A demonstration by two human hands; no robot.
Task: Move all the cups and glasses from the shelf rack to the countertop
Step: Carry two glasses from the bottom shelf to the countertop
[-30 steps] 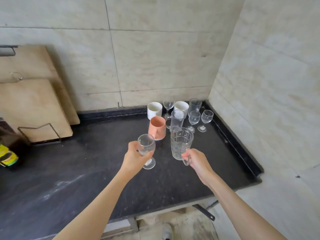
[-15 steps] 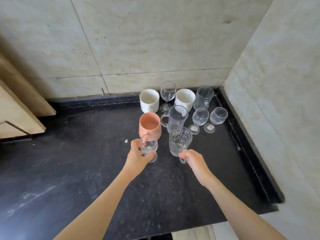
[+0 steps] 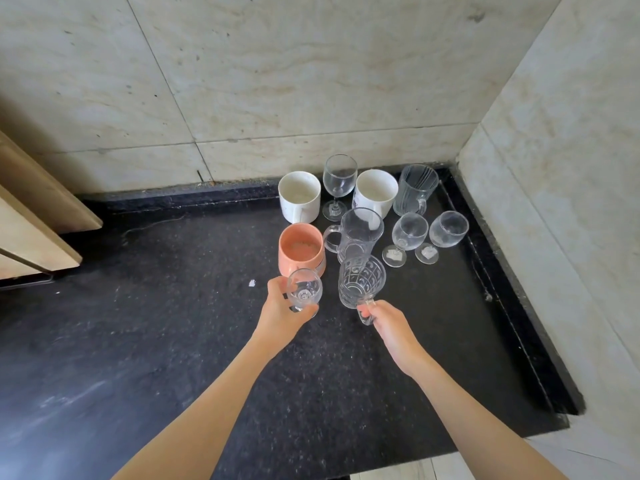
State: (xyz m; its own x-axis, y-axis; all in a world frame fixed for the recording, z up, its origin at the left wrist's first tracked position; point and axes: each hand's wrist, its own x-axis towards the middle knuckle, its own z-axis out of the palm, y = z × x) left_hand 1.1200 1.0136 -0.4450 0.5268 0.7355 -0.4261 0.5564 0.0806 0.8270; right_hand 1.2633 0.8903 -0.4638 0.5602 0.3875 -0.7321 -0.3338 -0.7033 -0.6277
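Both hands lowered nearer the black countertop (image 3: pixel 173 341): left hand (image 3: pixel 280 315) curled round small stemmed glass (image 3: pixel 304 289), right hand (image 3: pixel 389 327) gripping patterned glass mug (image 3: pixel 360 284) by its handle, directly before peach cup (image 3: pixel 300 249) and clear mug (image 3: pixel 358 233).

Both hands have carried their glassware forward and down toward the cluster in the corner: the left hand (image 3: pixel 280 315) now holds the small stemmed glass (image 3: pixel 304 289) just in front of the orange cup (image 3: pixel 300 249), while the right hand (image 3: pixel 389 325) brings the patterned glass mug (image 3: pixel 361 282) beside the clear handled mug (image 3: pixel 358 233).
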